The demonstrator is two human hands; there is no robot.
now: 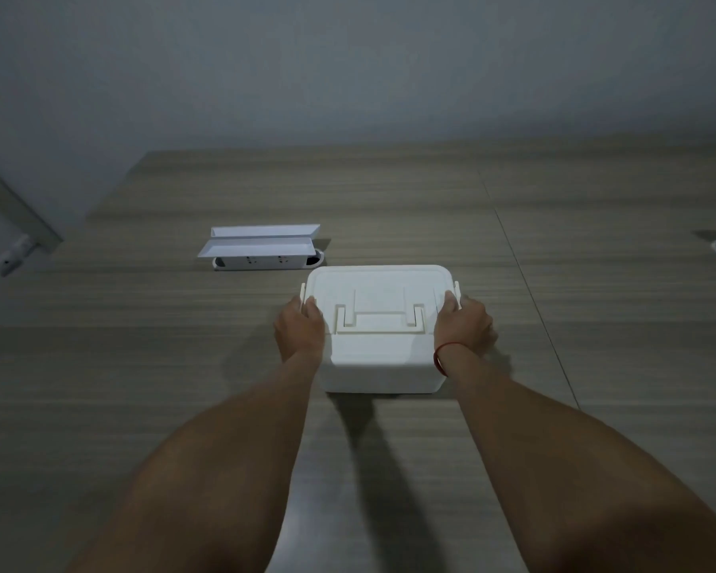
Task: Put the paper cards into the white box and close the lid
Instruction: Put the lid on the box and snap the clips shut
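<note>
The white box (379,332) is seen standing on the wooden table (141,366), directly ahead of the person and centred between the two forearms, with its lid (379,289) seated flat on top and the recessed carry handle (380,318) folded down toward the near edge. Its long axis is laid left to right across the view, so that the short ends, where the side latches (456,289) are found, are presented one to each hand. The left hand (300,330) is wrapped around the left end, with its fingertips curled over the lid's edge beside the latch there; the right hand (464,324), marked by a red string at the wrist, is closed in the same way on the right end. Neither hand is nearer than the other; both are in contact. It cannot be told whether the latches are snapped shut or open. No loose paper cards can be made out; whether any lie inside the box is hidden. Well apart, to the far left, folded white paper trays (261,239) are rested on a power strip (265,262). The coming move is judged to turn on the latches at the two ends being worked evenly from both sides.
</note>
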